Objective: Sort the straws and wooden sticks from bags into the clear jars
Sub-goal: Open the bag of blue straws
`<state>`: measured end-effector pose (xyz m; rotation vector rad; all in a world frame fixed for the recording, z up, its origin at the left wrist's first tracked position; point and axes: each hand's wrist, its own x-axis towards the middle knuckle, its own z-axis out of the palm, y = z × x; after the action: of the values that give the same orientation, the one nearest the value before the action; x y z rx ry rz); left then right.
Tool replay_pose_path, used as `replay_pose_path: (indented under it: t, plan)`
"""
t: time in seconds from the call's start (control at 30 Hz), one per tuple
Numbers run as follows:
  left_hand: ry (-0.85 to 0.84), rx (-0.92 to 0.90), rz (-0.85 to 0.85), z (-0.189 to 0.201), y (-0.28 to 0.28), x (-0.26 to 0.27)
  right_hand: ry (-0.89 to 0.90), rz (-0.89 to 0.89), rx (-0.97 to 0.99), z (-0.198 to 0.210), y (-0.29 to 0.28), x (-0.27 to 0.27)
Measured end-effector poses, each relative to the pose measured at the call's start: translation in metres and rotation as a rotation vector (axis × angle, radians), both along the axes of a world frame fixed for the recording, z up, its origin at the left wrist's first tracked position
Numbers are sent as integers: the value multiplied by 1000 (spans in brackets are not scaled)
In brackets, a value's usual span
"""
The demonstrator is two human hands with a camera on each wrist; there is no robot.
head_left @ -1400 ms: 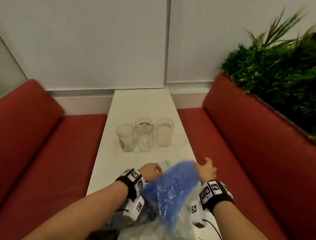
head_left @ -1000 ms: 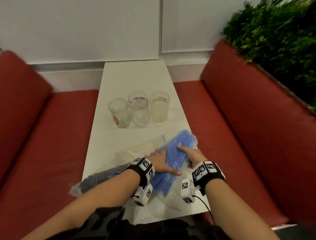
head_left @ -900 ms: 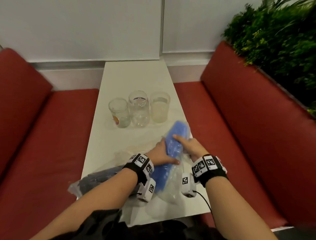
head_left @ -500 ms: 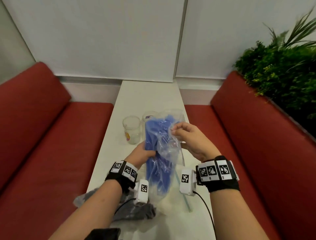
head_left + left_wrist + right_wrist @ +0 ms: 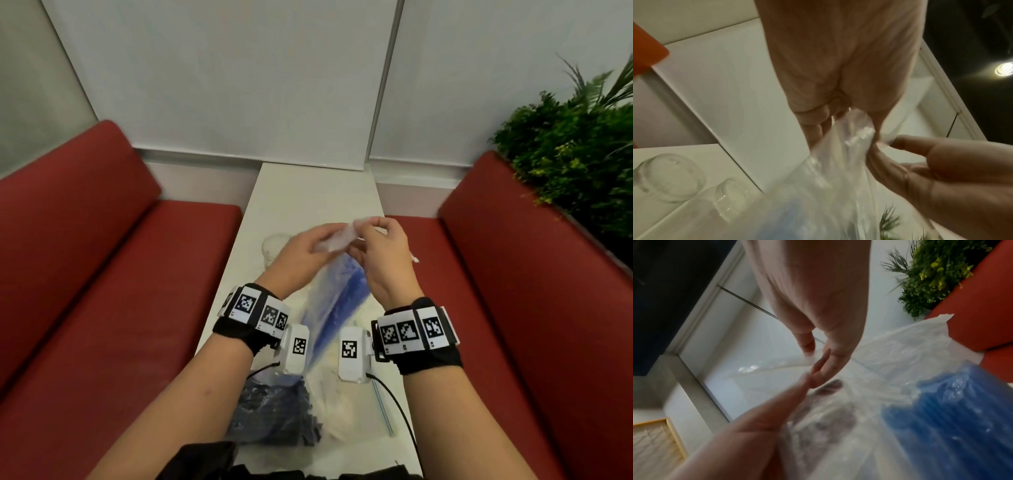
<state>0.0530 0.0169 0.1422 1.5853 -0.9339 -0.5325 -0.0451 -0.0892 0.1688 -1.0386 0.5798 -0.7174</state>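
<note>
bare far tabletop [image 5: 318, 192], jars [image 5: 274, 246] behind raised bag [image 5: 337, 294]

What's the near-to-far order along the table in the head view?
Bag of dark straws → bag of blue straws, held upright → left hand and right hand pinching its top → bare far end of table.

the bag [image 5: 334, 301] i pinch at its top with my left hand [image 5: 297, 255] and my right hand [image 5: 383, 260] is thin clear plastic film, crinkled and shiny, and the blue straws [image 5: 953, 405] inside it look like smooth glossy plastic. the jars [image 5: 670, 177] are clear and smooth with bright glints; glass or plastic, i cannot tell. the table [image 5: 308, 195] is white, smooth and faintly glossy. the benches [image 5: 113, 274] are red with a smooth, matt, leather-like cover. my wrist bands [image 5: 239, 334] are black cloth carrying matt white printed tags. a second bag [image 5: 274, 411] of clear film holds dark sticks.
</note>
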Motion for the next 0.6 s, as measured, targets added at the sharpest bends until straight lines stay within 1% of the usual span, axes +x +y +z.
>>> replay_pose_path:
  t: [0.03, 0.07, 0.1, 0.13, 0.17, 0.2, 0.23, 0.27, 0.33, 0.37, 0.4, 0.43, 0.5, 0.53, 0.57, 0.6]
  plan:
    - [65, -51, 59, 6, 0, 4, -12, 5, -53, 3, -1, -2]
    - [145, -92, 90, 12, 0, 8, 29, -3, -173, 4, -5, -5]
    - [206, -129, 103, 18, 1, 12, 120, -9, -356, 4, -9, -8]
    - [235, -164, 100, 24, 2, 16, 250, 10, -567, 1, -14, -11]
    - [229, -191, 86, 29, 2, 19, 403, 41, -756, -2, -19, -14]
    - [204, -207, 69, 34, 2, 22, 559, 46, -894, -6, -23, -15]
    - [178, -218, 58, 38, 3, 24, 687, 18, -965, -9, -26, -15]
    - [164, -235, 57, 42, 4, 26, 772, -27, -979, -11, -30, -14]
    - [168, -289, 64, 49, 6, 34, 873, -110, -914, -19, -44, -16]
    - [182, -320, 63, 51, 8, 39, 894, -125, -852, -23, -53, -18]
    - [204, -347, 66, 53, 10, 44, 861, -113, -766, -27, -62, -21]
    - [231, -370, 76, 54, 12, 48, 752, -78, -658, -29, -71, -25]
    - [260, -412, 108, 53, 16, 56, 436, 3, -400, -36, -82, -33]
    - [261, -424, 133, 52, 16, 59, 292, 12, -287, -37, -84, -36]
    - [259, -429, 170, 51, 17, 61, 175, -5, -225, -37, -85, -38]
    - [258, -429, 220, 50, 17, 65, 90, -36, -204, -36, -85, -39]
